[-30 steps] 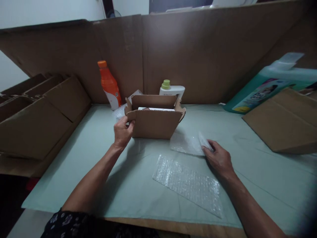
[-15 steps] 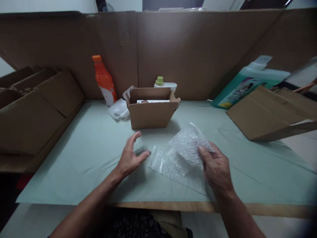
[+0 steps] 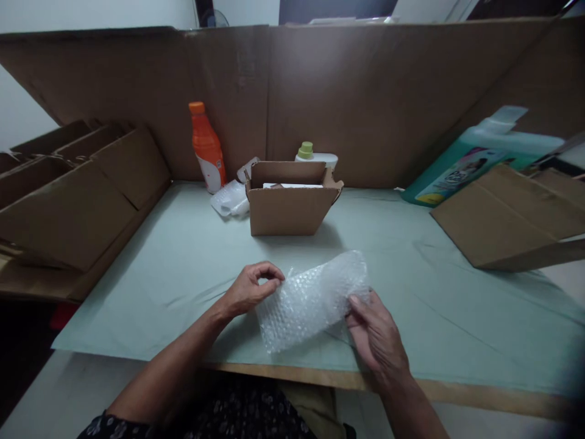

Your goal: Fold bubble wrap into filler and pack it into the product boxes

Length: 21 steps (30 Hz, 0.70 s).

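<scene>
A folded sheet of clear bubble wrap (image 3: 311,302) is spread between my two hands, above the table near its front edge. My left hand (image 3: 253,286) pinches the upper left corner of the wrap between thumb and fingertips. At the right end, my right hand (image 3: 377,329) grips the wrap, thumb on top and fingers underneath. Just beyond the wrap stands a small open cardboard box (image 3: 286,211), with something white showing inside it.
Behind the box are an orange bottle (image 3: 208,146), more bubble wrap (image 3: 231,198) and a white bottle with a green cap (image 3: 306,150). A divided cardboard box (image 3: 86,201) is at left. At right, a green jug (image 3: 450,161) leans behind a cardboard box (image 3: 507,219). A cardboard wall (image 3: 365,97) closes the back.
My left hand, open and apart before, has closed on the wrap's left corner. The wrap, earlier bunched in my right hand, is now stretched flatter between both hands. The view has shifted slightly left.
</scene>
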{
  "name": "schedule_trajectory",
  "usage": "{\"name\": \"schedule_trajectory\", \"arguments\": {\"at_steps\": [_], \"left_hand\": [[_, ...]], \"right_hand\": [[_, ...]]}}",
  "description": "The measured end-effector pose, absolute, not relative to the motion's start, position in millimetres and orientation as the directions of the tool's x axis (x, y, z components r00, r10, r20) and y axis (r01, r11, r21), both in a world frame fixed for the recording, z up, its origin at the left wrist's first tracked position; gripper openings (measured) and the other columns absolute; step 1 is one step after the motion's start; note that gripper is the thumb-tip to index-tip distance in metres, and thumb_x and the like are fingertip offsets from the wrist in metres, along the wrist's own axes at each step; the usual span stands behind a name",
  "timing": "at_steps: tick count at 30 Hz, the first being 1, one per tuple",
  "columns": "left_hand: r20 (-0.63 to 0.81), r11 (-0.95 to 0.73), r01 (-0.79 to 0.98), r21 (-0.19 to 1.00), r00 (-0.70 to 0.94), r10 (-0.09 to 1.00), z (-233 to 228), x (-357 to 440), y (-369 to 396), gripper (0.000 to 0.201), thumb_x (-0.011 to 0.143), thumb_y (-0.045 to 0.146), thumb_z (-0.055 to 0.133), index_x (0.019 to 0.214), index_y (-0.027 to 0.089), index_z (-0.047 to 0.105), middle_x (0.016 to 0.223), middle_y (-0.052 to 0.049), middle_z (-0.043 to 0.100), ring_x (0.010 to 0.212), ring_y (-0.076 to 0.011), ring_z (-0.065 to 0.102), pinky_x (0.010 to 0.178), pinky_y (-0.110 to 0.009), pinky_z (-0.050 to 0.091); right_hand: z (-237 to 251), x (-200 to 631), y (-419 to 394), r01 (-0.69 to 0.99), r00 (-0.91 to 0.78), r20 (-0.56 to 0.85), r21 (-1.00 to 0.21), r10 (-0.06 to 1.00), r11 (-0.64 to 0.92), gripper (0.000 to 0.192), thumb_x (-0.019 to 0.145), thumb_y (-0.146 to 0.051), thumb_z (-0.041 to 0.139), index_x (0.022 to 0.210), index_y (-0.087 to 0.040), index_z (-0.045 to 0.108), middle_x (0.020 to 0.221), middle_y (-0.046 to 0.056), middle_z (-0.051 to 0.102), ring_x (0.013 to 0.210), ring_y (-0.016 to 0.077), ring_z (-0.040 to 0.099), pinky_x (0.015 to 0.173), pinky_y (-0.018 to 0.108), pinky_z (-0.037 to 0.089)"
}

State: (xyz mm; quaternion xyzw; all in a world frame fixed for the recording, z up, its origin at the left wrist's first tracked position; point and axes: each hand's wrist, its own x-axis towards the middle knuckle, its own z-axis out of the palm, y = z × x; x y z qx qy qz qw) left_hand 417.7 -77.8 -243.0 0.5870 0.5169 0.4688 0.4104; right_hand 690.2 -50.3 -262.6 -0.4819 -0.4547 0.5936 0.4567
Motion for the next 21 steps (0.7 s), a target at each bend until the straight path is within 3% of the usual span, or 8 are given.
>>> {"name": "schedule_trajectory", "arguments": {"at_steps": [4, 7, 10, 12, 16, 21], "left_hand": [[0.329, -0.195, 0.455, 0.869, -0.236, 0.914, -249.5, 397.3, -62.7, 0.015, 0.083, 0.021, 0.058, 0.091, 0.02, 0.071, 0.088, -0.005, 0.07, 0.084, -0.0186, 0.066, 0.08, -0.033, 0.054], [0.367, -0.134, 0.488, 0.862, -0.42, 0.83, -256.5, 377.9, -44.4, 0.039, 0.082, 0.026, 0.064, 0.12, 0.02, 0.065, 0.113, -0.01, 0.069, 0.103, -0.0237, 0.066, 0.089, -0.04, 0.055], [0.306, -0.085, 0.417, 0.905, -0.499, 0.811, -261.6, 368.8, -14.0, 0.072, 0.079, 0.032, 0.071, 0.144, 0.019, 0.045, 0.142, -0.018, 0.054, 0.124, -0.0316, 0.057, 0.099, -0.05, 0.051], [0.268, -0.1, 0.355, 0.93, -0.466, 0.843, -264.9, 369.7, 9.2, 0.079, 0.079, 0.032, 0.071, 0.15, 0.021, 0.037, 0.149, -0.018, 0.048, 0.129, -0.0336, 0.054, 0.103, -0.055, 0.048], [0.275, -0.163, 0.307, 0.937, -0.367, 0.888, -272.0, 371.5, 40.4, 0.066, 0.082, 0.024, 0.062, 0.145, 0.021, 0.042, 0.138, -0.014, 0.059, 0.124, -0.0295, 0.057, 0.104, -0.052, 0.049], [0.302, -0.131, 0.422, 0.897, -0.37, 0.878, -277.3, 360.5, 53.7, 0.049, 0.088, 0.023, 0.055, 0.137, 0.02, 0.051, 0.129, -0.011, 0.065, 0.119, -0.0285, 0.06, 0.105, -0.051, 0.049]], "right_hand": [[-260.4, 727.5, -48.9, 0.376, 0.038, -0.075, -0.923, 0.996, -0.084, 0.069, 0.079, -0.06, 0.071, 0.135, -0.024, 0.054, 0.145, 0.015, 0.056, 0.126, 0.0377, 0.058, 0.1, 0.055, 0.052], [-241.3, 737.8, -30.4, 0.586, 0.083, 0.12, -0.809, 0.989, 0.049, 0.072, 0.082, -0.06, 0.068, 0.143, -0.026, 0.05, 0.152, 0.014, 0.049, 0.128, 0.0401, 0.055, 0.097, 0.057, 0.052], [-226.2, 709.9, 21.5, 0.565, -0.12, 0.266, -0.774, 0.957, 0.286, 0.062, 0.086, -0.054, 0.067, 0.14, -0.027, 0.053, 0.146, 0.013, 0.056, 0.129, 0.0359, 0.056, 0.1, 0.053, 0.052], [-226.5, 677.8, 69.3, 0.488, -0.228, 0.288, -0.793, 0.93, 0.365, 0.067, 0.083, -0.051, 0.069, 0.141, -0.024, 0.051, 0.145, 0.016, 0.056, 0.133, 0.0365, 0.053, 0.101, 0.054, 0.051], [-249.7, 625.3, 144.4, 0.412, -0.332, 0.139, -0.869, 0.933, 0.276, 0.071, 0.077, -0.049, 0.073, 0.136, -0.017, 0.052, 0.135, 0.02, 0.061, 0.124, 0.0378, 0.059, 0.101, 0.056, 0.052], [-277.5, 612.7, 160.0, 0.411, -0.336, 0.188, -0.853, 0.923, 0.323, 0.055, 0.086, -0.052, 0.062, 0.129, -0.018, 0.056, 0.124, 0.015, 0.068, 0.115, 0.0343, 0.063, 0.102, 0.056, 0.05]]}}
